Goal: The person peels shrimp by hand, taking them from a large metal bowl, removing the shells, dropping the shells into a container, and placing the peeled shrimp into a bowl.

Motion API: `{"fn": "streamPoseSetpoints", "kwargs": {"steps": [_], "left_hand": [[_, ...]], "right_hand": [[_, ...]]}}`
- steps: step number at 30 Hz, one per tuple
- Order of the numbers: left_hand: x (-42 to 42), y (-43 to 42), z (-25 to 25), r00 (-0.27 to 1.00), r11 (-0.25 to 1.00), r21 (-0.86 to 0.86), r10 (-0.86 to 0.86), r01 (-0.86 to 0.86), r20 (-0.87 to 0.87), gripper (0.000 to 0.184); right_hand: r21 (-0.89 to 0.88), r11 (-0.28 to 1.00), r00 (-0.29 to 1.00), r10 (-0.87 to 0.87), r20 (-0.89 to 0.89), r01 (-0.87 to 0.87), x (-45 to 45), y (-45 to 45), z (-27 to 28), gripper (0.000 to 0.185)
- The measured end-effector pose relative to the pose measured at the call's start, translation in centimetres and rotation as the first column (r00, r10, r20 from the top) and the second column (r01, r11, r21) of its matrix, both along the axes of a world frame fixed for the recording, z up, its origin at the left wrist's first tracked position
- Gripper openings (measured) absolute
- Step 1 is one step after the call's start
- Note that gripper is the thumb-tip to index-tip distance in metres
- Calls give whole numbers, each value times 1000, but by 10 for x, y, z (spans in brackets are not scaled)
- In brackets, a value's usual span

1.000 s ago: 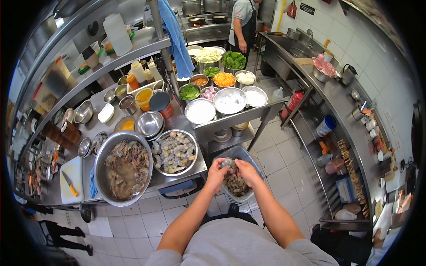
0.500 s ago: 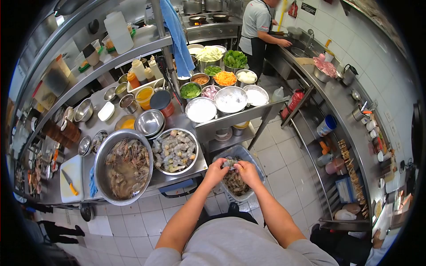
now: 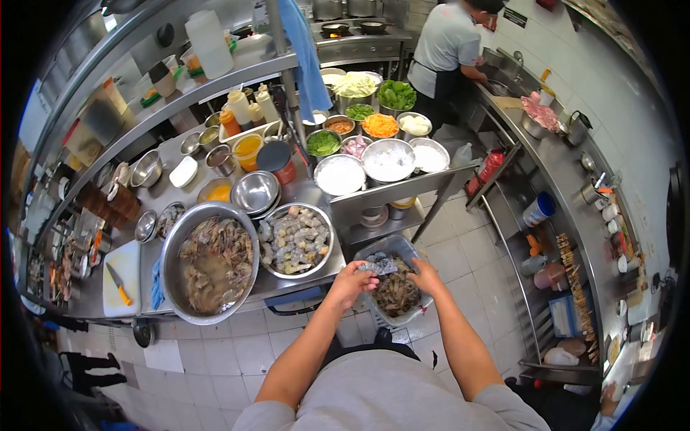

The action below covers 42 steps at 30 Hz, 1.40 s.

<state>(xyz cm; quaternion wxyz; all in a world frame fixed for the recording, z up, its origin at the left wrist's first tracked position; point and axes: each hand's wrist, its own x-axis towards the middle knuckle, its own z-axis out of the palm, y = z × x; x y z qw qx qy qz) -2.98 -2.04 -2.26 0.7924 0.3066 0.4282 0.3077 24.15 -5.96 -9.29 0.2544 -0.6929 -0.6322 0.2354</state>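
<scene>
In the head view, the left hand [image 3: 351, 284] grips a grey, translucent shrimp [image 3: 381, 266] between thumb and fingers, narrowly closed on it, above the far part of a clear, rectangular plastic tub [image 3: 415, 253]. The right hand [image 3: 427, 279] is over the tub's right side, its fingertips near the shrimp; whether it holds anything cannot be told. Brownish-grey, unpeeled shrimp [image 3: 397, 293] lie in the tub, below the hands.

Left of the tub, on a stainless-steel surface [image 3: 305, 276], stands a round metal bowl [image 3: 331, 248] of grey, peeled shrimp [image 3: 293, 241]. Just beside it, further left, is a larger, deep metal basin [image 3: 169, 287] with brownish shrimp heads and shells [image 3: 215, 262] in cloudy liquid. Beyond these two are nested, shiny steel bowls [image 3: 255, 190], which look bare inside.

At the left, a knife with an orange handle [image 3: 123, 294] lies on a white, rectangular cutting board [image 3: 129, 266], and a crumpled blue cloth [image 3: 157, 286] is between the board and the basin. Past the tub, metal containers hold shredded orange vegetable [image 3: 380, 126] and green leaves [image 3: 397, 95]. A person in a grey shirt and dark apron [image 3: 444, 43] stands at a metal sink [image 3: 496, 87].
</scene>
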Motion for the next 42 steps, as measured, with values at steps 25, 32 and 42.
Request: {"fn": "streamPoseSetpoints", "kwargs": {"steps": [25, 32, 42], "left_hand": [[-244, 10, 94, 360, 385, 921, 853, 55, -378, 17], [-391, 9, 71, -157, 883, 419, 454, 209, -877, 23], [-403, 11, 44, -104, 851, 444, 487, 279, -867, 21]], "right_hand": [[-435, 900, 861, -222, -458, 1, -6, -19, -32, 36], [-459, 888, 861, -224, -457, -12, -12, -15, -37, 34], [-416, 905, 831, -165, -532, -86, -35, -4, -28, 33]]}}
